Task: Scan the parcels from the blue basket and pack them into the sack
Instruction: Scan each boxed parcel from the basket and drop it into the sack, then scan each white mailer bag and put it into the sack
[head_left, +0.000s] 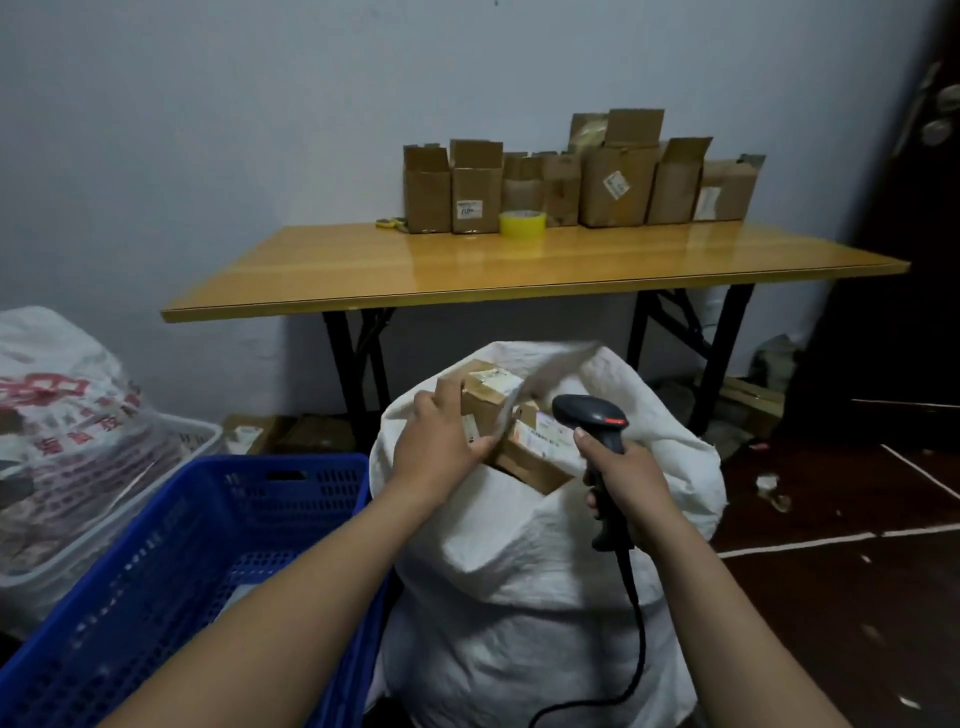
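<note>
Head view: your left hand (441, 441) grips a parcel (485, 397) at the mouth of the sack (545, 571), fingers curled over its top, thumb under it. Your right hand (634, 478) is wrapped round the scanner (592, 415), above the sack

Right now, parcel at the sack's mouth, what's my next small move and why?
Probably release it: the left hand grips the parcel inside the open mouth of the sack among other boxes, and the right hand holds the scanner clear.
</note>
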